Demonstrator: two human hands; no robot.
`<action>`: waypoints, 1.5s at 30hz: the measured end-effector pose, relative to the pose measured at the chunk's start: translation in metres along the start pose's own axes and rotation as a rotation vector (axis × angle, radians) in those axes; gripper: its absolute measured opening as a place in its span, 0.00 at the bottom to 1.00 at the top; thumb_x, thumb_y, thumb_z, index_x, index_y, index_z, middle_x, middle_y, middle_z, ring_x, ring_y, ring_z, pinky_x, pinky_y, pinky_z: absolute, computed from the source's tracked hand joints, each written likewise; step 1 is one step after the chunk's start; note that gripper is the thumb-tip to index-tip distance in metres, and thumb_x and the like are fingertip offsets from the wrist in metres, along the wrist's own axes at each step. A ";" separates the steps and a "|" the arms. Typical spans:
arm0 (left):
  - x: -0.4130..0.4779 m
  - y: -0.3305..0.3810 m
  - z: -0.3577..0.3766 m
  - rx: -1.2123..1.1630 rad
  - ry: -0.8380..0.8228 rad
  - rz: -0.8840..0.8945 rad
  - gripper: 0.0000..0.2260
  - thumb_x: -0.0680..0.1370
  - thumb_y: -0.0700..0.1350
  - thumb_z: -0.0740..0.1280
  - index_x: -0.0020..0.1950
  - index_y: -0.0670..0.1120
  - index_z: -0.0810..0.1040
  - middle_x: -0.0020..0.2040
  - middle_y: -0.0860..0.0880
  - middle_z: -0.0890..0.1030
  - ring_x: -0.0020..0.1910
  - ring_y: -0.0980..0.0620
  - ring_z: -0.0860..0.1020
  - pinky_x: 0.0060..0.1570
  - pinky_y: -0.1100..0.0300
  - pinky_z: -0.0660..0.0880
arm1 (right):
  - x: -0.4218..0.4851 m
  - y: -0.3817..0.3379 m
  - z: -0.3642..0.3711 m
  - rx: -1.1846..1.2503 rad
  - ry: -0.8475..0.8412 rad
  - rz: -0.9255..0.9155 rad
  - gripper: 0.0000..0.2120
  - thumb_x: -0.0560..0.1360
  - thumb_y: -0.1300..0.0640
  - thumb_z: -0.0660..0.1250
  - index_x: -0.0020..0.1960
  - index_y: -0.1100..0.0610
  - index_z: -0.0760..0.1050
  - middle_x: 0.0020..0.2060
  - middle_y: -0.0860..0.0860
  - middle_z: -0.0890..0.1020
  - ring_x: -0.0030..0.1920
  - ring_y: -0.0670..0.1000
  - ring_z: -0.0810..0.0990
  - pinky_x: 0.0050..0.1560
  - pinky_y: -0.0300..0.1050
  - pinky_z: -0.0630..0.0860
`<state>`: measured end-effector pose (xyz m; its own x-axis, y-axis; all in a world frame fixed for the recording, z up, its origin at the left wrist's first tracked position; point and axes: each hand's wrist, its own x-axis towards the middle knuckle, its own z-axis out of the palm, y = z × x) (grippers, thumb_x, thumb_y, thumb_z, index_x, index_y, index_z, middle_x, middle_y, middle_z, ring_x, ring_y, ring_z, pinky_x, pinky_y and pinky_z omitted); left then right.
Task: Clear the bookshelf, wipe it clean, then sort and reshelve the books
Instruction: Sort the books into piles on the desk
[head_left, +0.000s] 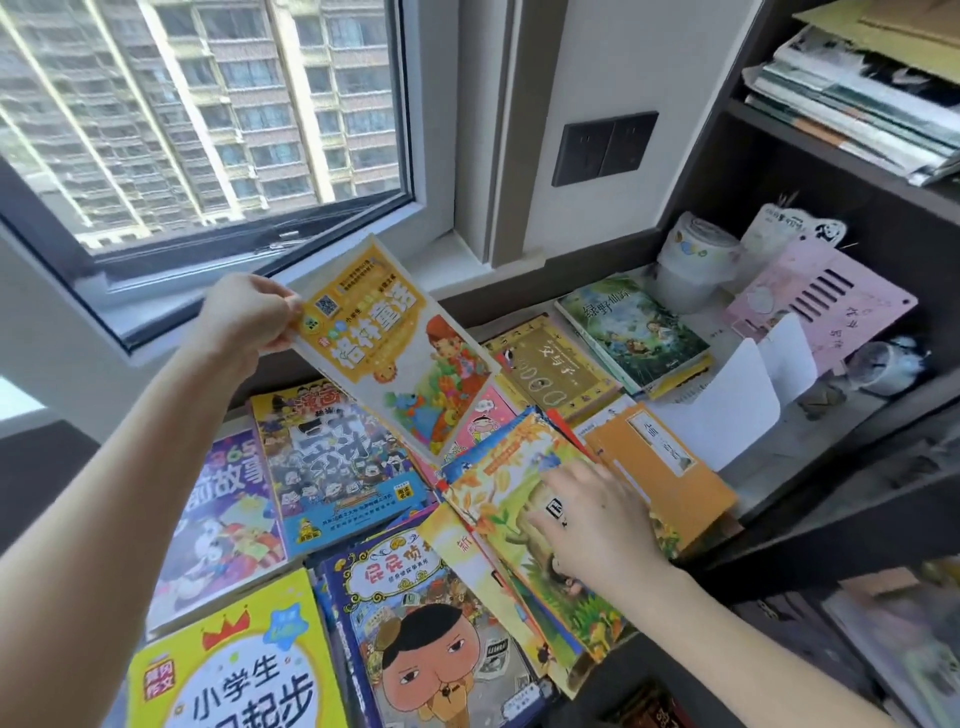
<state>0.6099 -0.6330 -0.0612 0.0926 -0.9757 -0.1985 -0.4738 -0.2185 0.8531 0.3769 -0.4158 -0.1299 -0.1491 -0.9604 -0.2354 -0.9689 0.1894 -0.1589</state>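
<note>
1. This looks like the sorting step. The left hand (244, 312) pinches the yellow storybook (384, 353) by one top corner, thumb on the cover, so the book hangs slanted above the piles on the desk (753, 483).
2. A corner pinch lets a thin paperback droop and bend. A grip further along the spine would carry it more safely.
3. The right hand (597, 525) lies spread and flat on the leaf-covered book (519, 499), which tops a skewed stack near the desk's right side. It may be hooking a fingertip under the cover edge, but the view is too soft to say.
4. Keep that palm pressing down while the stack is squared, since its lower books fan out toward the near edge.
5. The storybook's low corner hovers just beside the leaf-covered book, above the middle piles. The orange book (665, 467) lies touching the right hand's far side.
6. Choose the matching pile before lowering the storybook, then lay it flat.
</note>
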 end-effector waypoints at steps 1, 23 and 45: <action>-0.001 0.001 -0.001 0.002 -0.010 0.003 0.04 0.81 0.39 0.63 0.50 0.39 0.76 0.39 0.46 0.77 0.36 0.54 0.75 0.29 0.66 0.75 | 0.005 -0.005 0.000 0.014 -0.010 -0.020 0.24 0.79 0.41 0.58 0.71 0.52 0.67 0.66 0.48 0.72 0.66 0.50 0.69 0.66 0.45 0.65; -0.033 -0.076 -0.066 0.128 -0.156 -0.149 0.07 0.80 0.41 0.63 0.45 0.41 0.78 0.42 0.43 0.80 0.36 0.52 0.76 0.22 0.70 0.71 | 0.013 -0.047 0.064 -0.505 -0.152 -0.105 0.39 0.81 0.45 0.56 0.77 0.60 0.35 0.74 0.69 0.51 0.72 0.72 0.56 0.63 0.65 0.69; -0.025 -0.087 -0.059 0.106 -0.265 -0.183 0.06 0.80 0.41 0.65 0.46 0.41 0.80 0.39 0.44 0.82 0.34 0.52 0.73 0.22 0.69 0.67 | 0.008 -0.006 0.007 -0.003 0.091 -0.082 0.35 0.79 0.58 0.57 0.78 0.61 0.40 0.31 0.45 0.67 0.27 0.43 0.60 0.27 0.40 0.67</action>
<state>0.7005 -0.5908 -0.1018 -0.0400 -0.8795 -0.4742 -0.5604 -0.3732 0.7394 0.3830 -0.4234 -0.1375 -0.0868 -0.9872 -0.1335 -0.9792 0.1092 -0.1713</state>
